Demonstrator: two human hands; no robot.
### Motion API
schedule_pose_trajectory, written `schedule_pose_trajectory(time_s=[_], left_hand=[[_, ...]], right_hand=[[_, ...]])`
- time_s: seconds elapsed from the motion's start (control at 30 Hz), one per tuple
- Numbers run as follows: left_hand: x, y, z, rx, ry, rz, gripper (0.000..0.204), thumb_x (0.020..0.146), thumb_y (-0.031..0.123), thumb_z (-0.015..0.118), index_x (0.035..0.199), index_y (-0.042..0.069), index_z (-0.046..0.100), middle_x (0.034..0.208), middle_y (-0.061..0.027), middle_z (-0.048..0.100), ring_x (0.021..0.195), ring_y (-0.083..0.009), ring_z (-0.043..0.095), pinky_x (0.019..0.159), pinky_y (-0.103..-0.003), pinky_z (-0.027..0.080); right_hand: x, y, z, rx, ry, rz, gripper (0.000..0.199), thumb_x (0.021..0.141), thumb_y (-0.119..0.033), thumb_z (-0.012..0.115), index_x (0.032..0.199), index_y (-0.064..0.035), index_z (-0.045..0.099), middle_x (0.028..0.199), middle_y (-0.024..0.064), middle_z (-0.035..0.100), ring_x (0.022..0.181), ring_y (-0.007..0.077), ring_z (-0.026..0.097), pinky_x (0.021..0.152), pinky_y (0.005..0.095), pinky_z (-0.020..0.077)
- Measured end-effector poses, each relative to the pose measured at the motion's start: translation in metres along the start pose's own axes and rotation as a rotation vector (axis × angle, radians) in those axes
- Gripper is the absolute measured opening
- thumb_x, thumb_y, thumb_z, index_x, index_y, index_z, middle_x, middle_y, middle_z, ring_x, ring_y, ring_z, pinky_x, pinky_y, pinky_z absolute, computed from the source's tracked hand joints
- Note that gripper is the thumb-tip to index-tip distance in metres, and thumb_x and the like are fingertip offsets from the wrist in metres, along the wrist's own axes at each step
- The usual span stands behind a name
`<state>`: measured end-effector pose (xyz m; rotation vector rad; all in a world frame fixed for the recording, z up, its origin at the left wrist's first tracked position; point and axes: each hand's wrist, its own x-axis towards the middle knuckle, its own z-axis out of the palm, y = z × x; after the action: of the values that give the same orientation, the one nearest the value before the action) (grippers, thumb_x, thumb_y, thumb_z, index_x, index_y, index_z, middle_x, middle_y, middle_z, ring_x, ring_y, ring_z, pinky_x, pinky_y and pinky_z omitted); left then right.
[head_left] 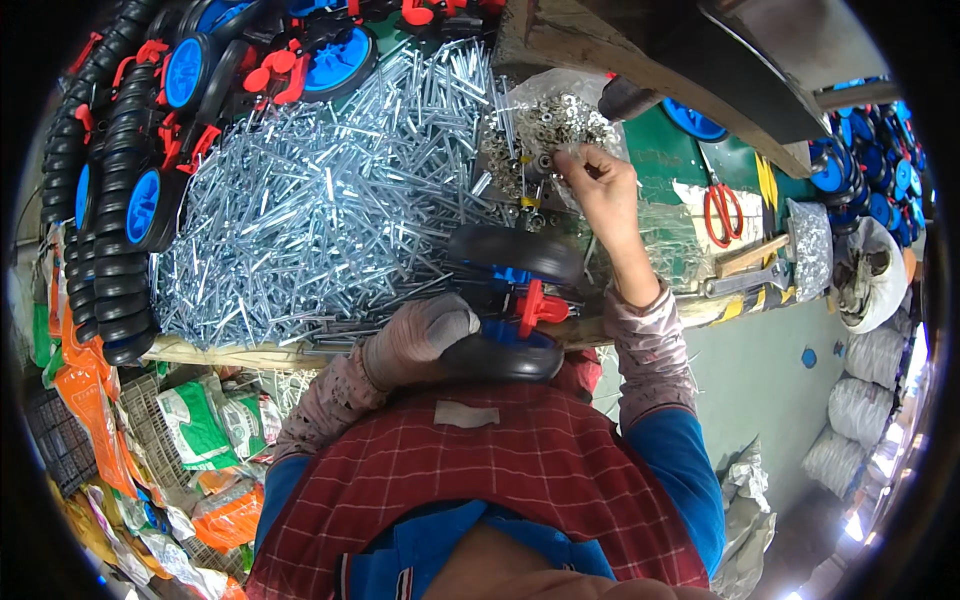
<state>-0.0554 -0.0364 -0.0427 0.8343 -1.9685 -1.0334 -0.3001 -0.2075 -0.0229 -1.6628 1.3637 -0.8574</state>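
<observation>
Wheel assembly [515, 300]: two black rubbery wheels with blue hubs joined on a red plastic bracket, at the near desk [250, 352] edge. Left hand [418, 338], in a knit grey glove, clenched over the nearer wheel's rim. Right hand [600, 190], bare, arm stretched forward, fingers pinched in a clear plastic bag of small metal washers [555, 125]; whether one is grasped cannot be told. Pile of bright steel axle rods [320, 210], too many to count, across the desk. One pair of red-handled scissors [722, 210], one hammer [765, 250], right. Finished wheel sets [150, 110] stacked at left, perhaps a dozen.
</observation>
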Motion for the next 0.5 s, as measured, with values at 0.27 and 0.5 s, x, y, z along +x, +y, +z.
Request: schedule_pose_trajectory(time_s=[0.27, 0.5], left_hand=[[0.065, 0.036, -0.039, -0.091, 0.149, -0.367, 0.079, 0.062, 0.016, 0.095, 0.122, 0.0, 0.047, 0.114, -0.0121, 0.06, 0.103, -0.0197, 0.062, 0.09, -0.034, 0.052], [0.176, 0.023, -0.067, -0.461, 0.244, -0.526, 0.047, 0.093, 0.033, 0.067, 0.121, -0.003, 0.057, 0.109, -0.0108, 0.066, 0.1, -0.017, 0.064, 0.091, -0.03, 0.051]], right_hand=[[-0.057, -0.011, -0.016, -0.186, -0.086, -0.065, 0.04, 0.092, -0.019, 0.062, 0.124, 0.004, 0.057, 0.091, 0.0194, 0.071, 0.085, 0.0294, 0.069, 0.077, 0.0382, 0.0526], [-0.003, 0.042, 0.01, 0.568, 0.021, 0.172, 0.024, 0.097, -0.017, 0.054, 0.108, 0.0014, 0.064, 0.083, 0.0071, 0.069, 0.064, 0.0129, 0.063, 0.054, 0.0251, 0.0481]])
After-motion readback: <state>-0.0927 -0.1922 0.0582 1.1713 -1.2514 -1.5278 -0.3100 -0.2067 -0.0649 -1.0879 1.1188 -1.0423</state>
